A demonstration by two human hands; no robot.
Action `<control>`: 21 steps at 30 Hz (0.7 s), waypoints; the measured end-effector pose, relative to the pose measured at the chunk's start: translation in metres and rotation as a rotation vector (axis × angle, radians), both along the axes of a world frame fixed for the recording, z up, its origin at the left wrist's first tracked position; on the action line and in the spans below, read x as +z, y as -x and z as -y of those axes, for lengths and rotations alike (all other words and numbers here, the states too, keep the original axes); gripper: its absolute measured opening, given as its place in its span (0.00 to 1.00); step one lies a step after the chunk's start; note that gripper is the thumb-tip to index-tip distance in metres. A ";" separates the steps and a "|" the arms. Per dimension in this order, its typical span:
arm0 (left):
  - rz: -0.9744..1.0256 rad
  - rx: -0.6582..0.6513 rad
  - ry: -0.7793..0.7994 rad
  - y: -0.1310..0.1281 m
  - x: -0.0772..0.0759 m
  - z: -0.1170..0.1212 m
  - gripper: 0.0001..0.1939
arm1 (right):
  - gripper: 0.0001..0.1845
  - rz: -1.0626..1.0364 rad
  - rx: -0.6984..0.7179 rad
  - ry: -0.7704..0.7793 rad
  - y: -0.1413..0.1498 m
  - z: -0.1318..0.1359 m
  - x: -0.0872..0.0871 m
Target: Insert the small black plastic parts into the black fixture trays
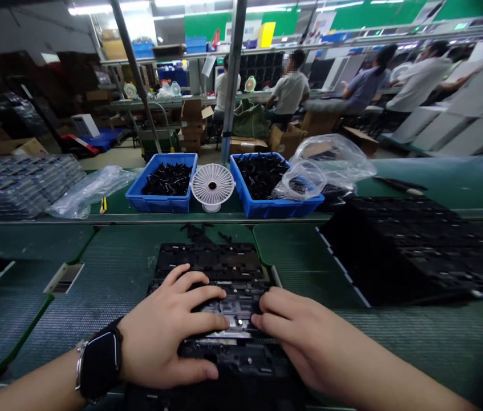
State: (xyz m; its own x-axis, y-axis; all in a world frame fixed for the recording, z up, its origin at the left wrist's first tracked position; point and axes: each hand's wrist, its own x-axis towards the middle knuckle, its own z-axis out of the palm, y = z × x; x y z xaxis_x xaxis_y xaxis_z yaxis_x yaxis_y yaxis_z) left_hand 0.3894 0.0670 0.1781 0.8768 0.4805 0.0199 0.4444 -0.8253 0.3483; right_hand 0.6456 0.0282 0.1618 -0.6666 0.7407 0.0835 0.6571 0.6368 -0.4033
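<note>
Well, the left hand [168,325] lay across a black plastic frame [209,261], its fingers [201,294] spread and resting on top, while the right hand [305,337] lay on the frame's other side, its fingers [275,308] pressed together. Their fingertips nearly met mid-frame. The frame sat on a green bench [113,285], with wide open mat to its left and a narrower strip between it and a black stack [395,251] on the right.
</note>
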 end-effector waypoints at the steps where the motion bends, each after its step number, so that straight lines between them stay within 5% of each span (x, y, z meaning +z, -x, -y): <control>1: 0.000 -0.001 0.000 0.000 0.000 0.000 0.28 | 0.17 0.029 0.015 0.017 0.002 -0.001 0.004; 5: 0.030 -0.016 0.011 0.001 0.000 -0.001 0.28 | 0.11 0.030 0.050 0.138 -0.002 -0.018 0.023; 8: 0.022 -0.011 0.021 0.001 0.000 -0.001 0.27 | 0.09 -0.184 -0.066 0.122 -0.018 -0.064 0.020; 11: -0.004 0.002 0.025 0.001 0.001 0.000 0.27 | 0.12 -0.314 -0.423 -0.054 -0.031 -0.128 -0.016; 16: -0.029 0.018 0.019 0.000 0.002 0.001 0.26 | 0.19 -0.135 -0.148 0.067 -0.013 -0.187 -0.101; 21: 0.017 0.021 0.010 0.001 0.001 0.001 0.26 | 0.12 -0.163 -0.188 0.065 0.007 -0.182 -0.137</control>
